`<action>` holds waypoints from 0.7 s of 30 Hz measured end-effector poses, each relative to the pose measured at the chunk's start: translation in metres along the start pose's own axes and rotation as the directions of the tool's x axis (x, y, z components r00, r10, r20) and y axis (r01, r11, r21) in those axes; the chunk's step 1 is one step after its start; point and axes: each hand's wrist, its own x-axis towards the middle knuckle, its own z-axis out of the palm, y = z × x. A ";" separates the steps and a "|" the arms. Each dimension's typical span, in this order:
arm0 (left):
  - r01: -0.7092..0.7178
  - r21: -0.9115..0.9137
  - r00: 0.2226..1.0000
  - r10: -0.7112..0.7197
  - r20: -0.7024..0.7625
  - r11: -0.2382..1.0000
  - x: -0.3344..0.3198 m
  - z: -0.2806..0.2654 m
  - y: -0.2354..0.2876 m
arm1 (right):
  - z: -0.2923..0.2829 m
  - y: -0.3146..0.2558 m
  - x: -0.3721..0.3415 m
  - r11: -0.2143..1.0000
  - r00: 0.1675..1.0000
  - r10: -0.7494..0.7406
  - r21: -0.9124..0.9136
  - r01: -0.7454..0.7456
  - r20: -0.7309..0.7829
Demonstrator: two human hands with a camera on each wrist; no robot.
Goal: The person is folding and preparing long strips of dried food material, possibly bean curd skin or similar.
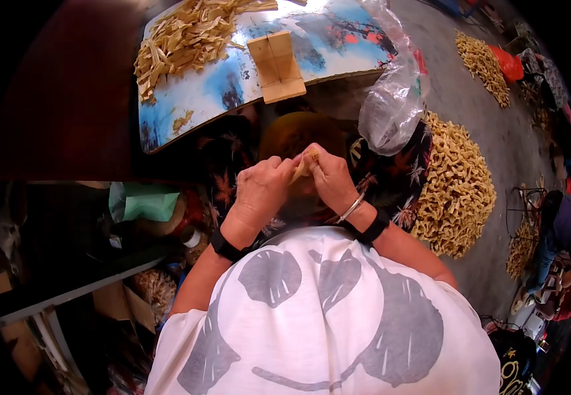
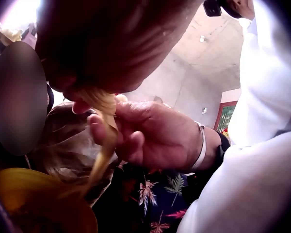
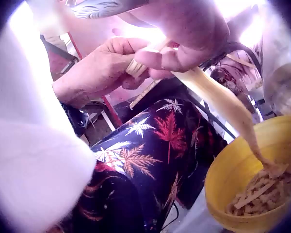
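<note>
A white shirt [image 1: 325,316] with a grey print fills the lower part of the head view, and ahead of the person stands a desk [image 1: 196,108] with a blue painted top. A broad heap of twisted, pale yellow pieces [image 1: 460,187] lies on the floor to the person's right. A pile of dry strips [image 1: 183,49] covers the desk's left part, and a clear plastic bag [image 1: 391,115] hangs by its right end. Below the hands sits a yellow bucket [image 3: 247,158] with small pale bits inside. A wooden angle piece [image 1: 276,66] stands at the desk's near edge. The left hand [image 1: 264,187] and the right hand [image 1: 331,178] meet above the bucket, the fingers of both clamped on one pale strip [image 3: 218,94]. Its folded upper part is between them; its tail hangs into the bucket's mouth, though contact with the bits cannot be told. A bracelet [image 1: 351,207] circles the right wrist.
</note>
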 end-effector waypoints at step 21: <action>0.030 -0.465 0.968 -0.142 -0.207 0.885 0.001 -0.002 0.004 | 0.001 -0.002 0.004 0.578 0.822 0.323 0.590 -0.564 0.469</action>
